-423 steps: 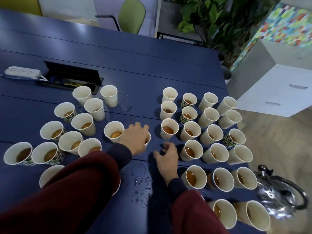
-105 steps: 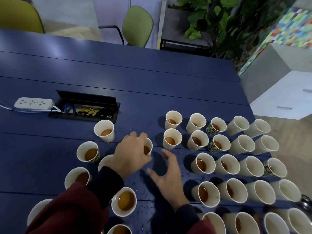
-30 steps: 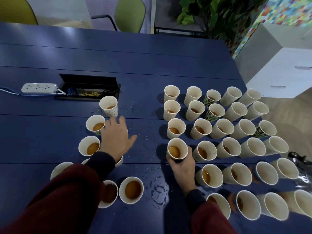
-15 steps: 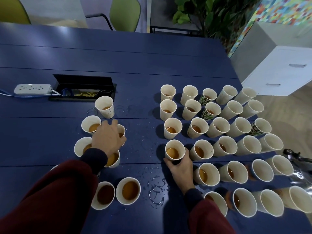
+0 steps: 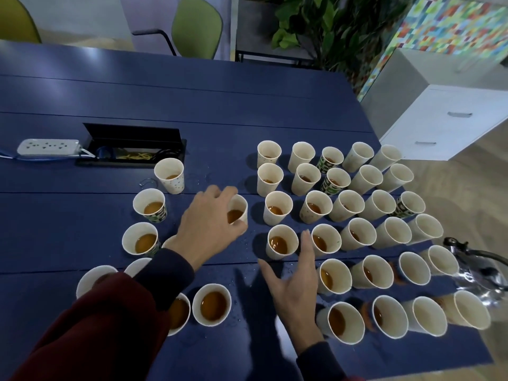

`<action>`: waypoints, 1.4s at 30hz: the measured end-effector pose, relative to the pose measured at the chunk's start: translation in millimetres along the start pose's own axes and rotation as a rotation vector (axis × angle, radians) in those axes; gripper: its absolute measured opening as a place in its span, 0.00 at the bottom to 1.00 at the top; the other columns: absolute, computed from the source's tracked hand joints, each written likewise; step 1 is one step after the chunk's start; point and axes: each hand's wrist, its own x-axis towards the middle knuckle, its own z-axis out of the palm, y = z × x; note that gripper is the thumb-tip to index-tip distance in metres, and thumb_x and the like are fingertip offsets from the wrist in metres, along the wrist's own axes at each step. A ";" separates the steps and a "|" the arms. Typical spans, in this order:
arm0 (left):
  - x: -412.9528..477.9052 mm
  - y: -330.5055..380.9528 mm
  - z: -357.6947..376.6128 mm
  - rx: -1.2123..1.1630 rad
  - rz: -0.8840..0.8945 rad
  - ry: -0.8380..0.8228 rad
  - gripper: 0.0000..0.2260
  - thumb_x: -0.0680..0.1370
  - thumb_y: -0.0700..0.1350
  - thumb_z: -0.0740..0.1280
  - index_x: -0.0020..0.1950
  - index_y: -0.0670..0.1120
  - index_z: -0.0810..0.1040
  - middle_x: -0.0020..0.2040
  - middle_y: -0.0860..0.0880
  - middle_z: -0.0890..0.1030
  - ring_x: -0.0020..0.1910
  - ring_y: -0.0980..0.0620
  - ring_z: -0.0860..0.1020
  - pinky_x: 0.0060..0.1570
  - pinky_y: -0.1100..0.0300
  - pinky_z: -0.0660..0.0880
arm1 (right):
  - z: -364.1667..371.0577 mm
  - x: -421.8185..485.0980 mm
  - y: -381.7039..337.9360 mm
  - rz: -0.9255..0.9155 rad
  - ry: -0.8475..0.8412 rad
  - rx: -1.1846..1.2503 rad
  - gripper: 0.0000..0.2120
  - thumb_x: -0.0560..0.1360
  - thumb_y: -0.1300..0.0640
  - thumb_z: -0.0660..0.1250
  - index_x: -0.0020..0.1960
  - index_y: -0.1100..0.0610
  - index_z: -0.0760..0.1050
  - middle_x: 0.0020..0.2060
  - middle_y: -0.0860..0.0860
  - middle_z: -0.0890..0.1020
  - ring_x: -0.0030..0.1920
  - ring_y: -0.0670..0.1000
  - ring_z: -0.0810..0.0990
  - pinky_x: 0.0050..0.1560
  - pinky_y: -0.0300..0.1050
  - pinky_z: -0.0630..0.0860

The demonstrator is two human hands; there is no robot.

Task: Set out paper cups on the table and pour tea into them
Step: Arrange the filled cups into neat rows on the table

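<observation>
near edge: dark red left sleeve (image 5: 90, 334) fills the bottom left corner, and a slice of the right sleeve (image 5: 321, 361) shows bottom centre.
nearest cups: two paper cups of tea side by side just off the left sleeve, one (image 5: 211, 305) in full view, its neighbour (image 5: 178, 313) half under the cuff.
right grip (image 5: 295, 295): palm down, fingers spread wide and holding nothing, low over the blue worktop (image 5: 192, 105); one fingertip (image 5: 305, 236) points up between two filled cups.
drops: small wet beads (image 5: 244, 272) on the worktop beside the thumb.
left grip (image 5: 209, 229): fingers and thumb curled round the held cup (image 5: 238, 213), which stands upright on the worktop with tea in it, between the two groups.
right block (image 5: 354, 237): paper cups in tidy rows and columns, close together; tea shows in the columns near the middle, and i cannot tell for the outermost ones.
kettle (image 5: 481, 273): shiny metal, at the worktop's right edge, just beside the block.
left cluster: looser group, tea in a patterned cup (image 5: 149, 206), one nearer (image 5: 141, 240) and one farther (image 5: 169, 174).
farther back: white power strip (image 5: 48, 147) beside an open black cable box (image 5: 134, 147).
beyond the worktop: green chair (image 5: 196, 26), leafy plant (image 5: 316, 28), white drawer cabinet (image 5: 445, 122).
</observation>
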 end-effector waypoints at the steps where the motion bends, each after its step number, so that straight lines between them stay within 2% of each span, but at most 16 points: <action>1: -4.4 5.0 -0.2 -0.009 0.024 -0.005 0.25 0.73 0.57 0.69 0.68 0.54 0.68 0.58 0.50 0.73 0.56 0.46 0.72 0.52 0.49 0.74 | 0.2 -2.5 -6.6 -0.048 -0.004 0.009 0.50 0.68 0.47 0.80 0.80 0.45 0.52 0.80 0.47 0.60 0.80 0.45 0.56 0.75 0.30 0.52; 3: -14.8 15.6 -0.4 -0.023 0.089 -0.016 0.24 0.73 0.58 0.69 0.67 0.55 0.68 0.57 0.51 0.73 0.56 0.48 0.72 0.51 0.52 0.74 | 3.8 -7.1 -16.0 -0.116 -0.067 0.044 0.49 0.69 0.46 0.80 0.79 0.45 0.53 0.79 0.47 0.63 0.79 0.45 0.60 0.75 0.31 0.58; 5: -26.4 25.7 0.4 -0.040 0.161 -0.050 0.23 0.74 0.60 0.68 0.66 0.57 0.67 0.57 0.53 0.72 0.55 0.52 0.72 0.50 0.56 0.73 | 8.8 -11.2 -21.9 -0.154 -0.153 0.093 0.47 0.69 0.46 0.79 0.79 0.50 0.56 0.74 0.48 0.71 0.73 0.48 0.70 0.72 0.44 0.70; 6: -31.3 30.4 0.6 -0.049 0.186 -0.072 0.23 0.74 0.61 0.68 0.66 0.58 0.67 0.56 0.54 0.72 0.55 0.53 0.71 0.50 0.57 0.73 | 10.5 -11.9 -23.4 -0.165 -0.179 0.127 0.44 0.69 0.47 0.79 0.77 0.52 0.59 0.69 0.48 0.75 0.68 0.49 0.75 0.66 0.49 0.75; 9: -47.4 38.5 5.1 -0.043 0.223 -0.129 0.23 0.73 0.60 0.69 0.65 0.59 0.66 0.55 0.54 0.72 0.54 0.54 0.71 0.52 0.55 0.76 | 9.5 -17.8 -26.0 -0.175 -0.150 0.135 0.32 0.68 0.48 0.79 0.67 0.51 0.68 0.55 0.43 0.81 0.53 0.46 0.82 0.50 0.49 0.80; 11: -56.1 38.6 8.4 -0.054 0.233 -0.162 0.25 0.72 0.62 0.69 0.66 0.58 0.66 0.56 0.54 0.71 0.55 0.53 0.71 0.52 0.54 0.76 | 7.2 -22.7 -23.3 -0.159 -0.122 0.120 0.28 0.68 0.49 0.78 0.63 0.47 0.70 0.51 0.41 0.82 0.50 0.44 0.82 0.47 0.48 0.80; 15: -66.0 29.4 14.7 -0.143 0.186 -0.185 0.34 0.70 0.69 0.68 0.71 0.57 0.64 0.59 0.55 0.72 0.58 0.55 0.72 0.55 0.56 0.72 | 3.9 -31.8 -6.4 -0.135 -0.055 0.151 0.27 0.68 0.47 0.78 0.61 0.37 0.68 0.53 0.39 0.81 0.53 0.43 0.81 0.51 0.45 0.80; 18: -76.5 13.6 28.2 -0.118 0.061 -0.181 0.35 0.72 0.70 0.65 0.73 0.53 0.63 0.63 0.50 0.71 0.64 0.49 0.71 0.61 0.54 0.71 | 3.4 -36.3 13.8 -0.070 0.009 0.178 0.27 0.69 0.52 0.80 0.61 0.40 0.70 0.54 0.40 0.82 0.54 0.43 0.81 0.52 0.46 0.80; 22: -99.0 -5.0 51.6 0.086 -0.048 -0.315 0.33 0.73 0.67 0.67 0.71 0.48 0.65 0.63 0.45 0.70 0.64 0.45 0.70 0.61 0.53 0.70 | 1.4 -40.3 41.4 -0.032 -0.015 0.184 0.24 0.69 0.55 0.81 0.60 0.48 0.74 0.53 0.41 0.81 0.54 0.44 0.81 0.53 0.49 0.80; 25: -111.6 -5.9 58.2 0.200 -0.064 -0.385 0.32 0.74 0.65 0.68 0.69 0.48 0.66 0.65 0.45 0.70 0.65 0.44 0.70 0.63 0.49 0.71 | 0.3 -39.8 56.0 -0.012 -0.046 0.154 0.23 0.69 0.56 0.81 0.59 0.51 0.74 0.52 0.42 0.81 0.53 0.44 0.80 0.53 0.47 0.79; 28: -119.2 -2.8 61.9 0.367 -0.065 -0.401 0.30 0.74 0.63 0.68 0.70 0.49 0.66 0.65 0.45 0.71 0.64 0.43 0.71 0.60 0.49 0.72 | -0.8 -35.9 64.9 0.020 -0.073 0.157 0.23 0.68 0.56 0.80 0.59 0.51 0.75 0.52 0.44 0.82 0.53 0.45 0.80 0.55 0.48 0.78; 33: -122.3 1.6 67.2 0.344 -0.115 -0.395 0.28 0.77 0.54 0.68 0.73 0.48 0.63 0.67 0.44 0.70 0.65 0.44 0.70 0.62 0.52 0.72 | -2.9 -26.5 72.0 0.044 -0.089 0.190 0.23 0.68 0.58 0.80 0.58 0.49 0.74 0.51 0.45 0.82 0.52 0.45 0.80 0.54 0.40 0.76; 36: -125.0 4.2 66.7 0.333 -0.136 -0.375 0.26 0.78 0.54 0.67 0.73 0.49 0.63 0.67 0.45 0.70 0.65 0.45 0.70 0.60 0.54 0.71 | -0.3 -27.1 78.2 0.078 -0.086 0.194 0.24 0.67 0.58 0.81 0.57 0.51 0.73 0.49 0.46 0.81 0.51 0.47 0.80 0.54 0.45 0.78; 42: -126.4 9.0 62.6 0.271 -0.158 -0.339 0.24 0.77 0.55 0.68 0.70 0.50 0.66 0.64 0.46 0.71 0.63 0.45 0.71 0.59 0.54 0.72 | -1.7 -34.1 82.2 0.111 -0.148 0.161 0.35 0.66 0.60 0.81 0.69 0.56 0.69 0.61 0.50 0.79 0.62 0.49 0.77 0.66 0.46 0.73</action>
